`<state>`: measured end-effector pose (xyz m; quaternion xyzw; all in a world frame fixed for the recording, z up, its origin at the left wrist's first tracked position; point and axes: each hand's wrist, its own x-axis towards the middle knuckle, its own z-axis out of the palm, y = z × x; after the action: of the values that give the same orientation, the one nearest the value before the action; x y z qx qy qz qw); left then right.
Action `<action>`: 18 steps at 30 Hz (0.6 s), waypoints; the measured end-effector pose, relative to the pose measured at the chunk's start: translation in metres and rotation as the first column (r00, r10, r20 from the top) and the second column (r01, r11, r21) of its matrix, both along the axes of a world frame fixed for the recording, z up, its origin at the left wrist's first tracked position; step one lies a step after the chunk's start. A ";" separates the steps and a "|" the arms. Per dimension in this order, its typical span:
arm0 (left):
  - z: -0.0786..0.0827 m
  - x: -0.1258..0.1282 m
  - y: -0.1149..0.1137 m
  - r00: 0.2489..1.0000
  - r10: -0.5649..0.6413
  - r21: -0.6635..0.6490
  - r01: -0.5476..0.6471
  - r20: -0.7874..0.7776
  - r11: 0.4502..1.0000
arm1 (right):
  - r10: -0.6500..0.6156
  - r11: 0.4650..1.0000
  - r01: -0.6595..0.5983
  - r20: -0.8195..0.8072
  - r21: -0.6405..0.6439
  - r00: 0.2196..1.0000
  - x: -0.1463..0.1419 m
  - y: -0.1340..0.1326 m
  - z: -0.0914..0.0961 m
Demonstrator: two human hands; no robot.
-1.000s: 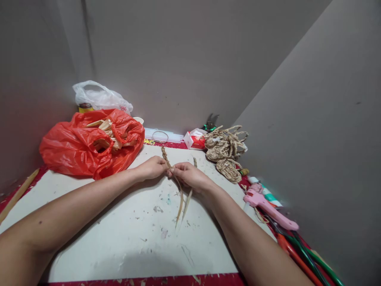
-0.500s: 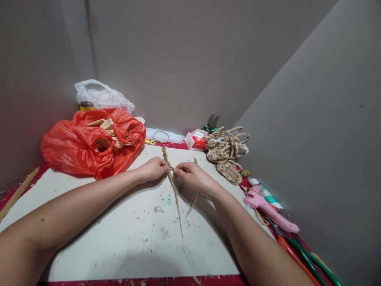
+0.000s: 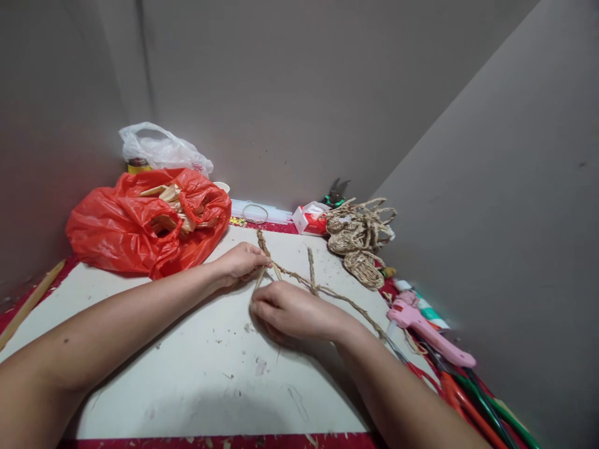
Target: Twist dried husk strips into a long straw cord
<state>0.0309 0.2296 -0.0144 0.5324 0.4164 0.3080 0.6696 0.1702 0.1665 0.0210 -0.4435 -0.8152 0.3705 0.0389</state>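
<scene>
My left hand pinches a braided straw cord where the braid ends, on the white board. My right hand is closed on a loose straw strand and sits nearer to me than the left hand. A second twisted strand runs from the braid off to the right, over my right wrist. A short braided piece lies just behind my right hand.
A red plastic bag with dried husks stands at the back left, a white bag behind it. Woven straw sandals are piled at the back right. A pink glue gun, scissors and sticks lie along the right edge.
My right hand has pulled toward me and to the left with a strand, away from my left hand. The loose strands that hung toward me now stretch sideways to the right.
</scene>
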 end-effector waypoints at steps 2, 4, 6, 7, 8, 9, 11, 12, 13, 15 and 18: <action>0.003 -0.001 0.000 1.000 0.002 -0.013 -0.002 0.018 1.000 | 0.117 0.969 -0.136 -0.099 -0.208 0.988 0.011 0.002 0.012; 0.004 -0.001 0.000 1.000 0.000 -0.023 0.001 0.025 1.000 | -0.052 0.985 0.022 -0.174 -0.172 0.983 0.021 0.011 0.016; 0.003 -0.001 0.001 1.000 -0.006 -0.014 0.006 0.022 1.000 | -0.370 0.919 0.393 -0.291 0.023 0.882 0.027 0.023 0.010; 0.002 -0.001 0.001 1.000 -0.009 -0.007 0.009 0.020 1.000 | -0.470 0.843 0.532 -0.369 0.081 0.802 0.027 0.030 0.004; 0.000 -0.001 0.002 1.000 -0.011 0.002 0.011 0.017 1.000 | -0.521 0.795 0.603 -0.436 0.067 0.734 0.026 0.035 -0.004; -0.002 -0.001 0.002 1.000 -0.017 0.015 0.017 0.014 1.000 | -0.549 0.784 0.621 -0.482 -0.012 0.683 0.024 0.039 -0.012; -0.005 -0.001 0.003 0.999 -0.042 0.053 0.042 0.005 0.998 | -0.590 0.805 0.512 -0.492 -0.299 0.640 0.017 0.044 -0.027; -0.006 -0.001 0.002 0.999 -0.053 0.073 0.053 -0.006 0.996 | -0.610 0.789 0.435 -0.471 -0.433 0.637 0.014 0.045 -0.032; -0.006 -0.001 0.002 0.998 -0.056 0.092 0.057 -0.020 0.994 | -0.626 0.762 0.375 -0.449 -0.529 0.638 0.012 0.045 -0.035; -0.005 0.000 0.001 0.997 -0.054 0.118 0.060 -0.051 0.991 | -0.640 0.730 0.336 -0.422 -0.595 0.642 0.011 0.045 -0.038; -0.001 -0.001 -0.002 0.988 -0.096 0.135 0.111 -0.119 0.985 | -0.617 0.744 0.346 -0.391 -0.572 0.683 0.016 0.047 -0.036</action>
<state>0.0303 0.2279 -0.0153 0.6159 0.4022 0.2710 0.6208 0.1863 0.2139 -0.0146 -0.5158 -0.5051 0.6375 0.2693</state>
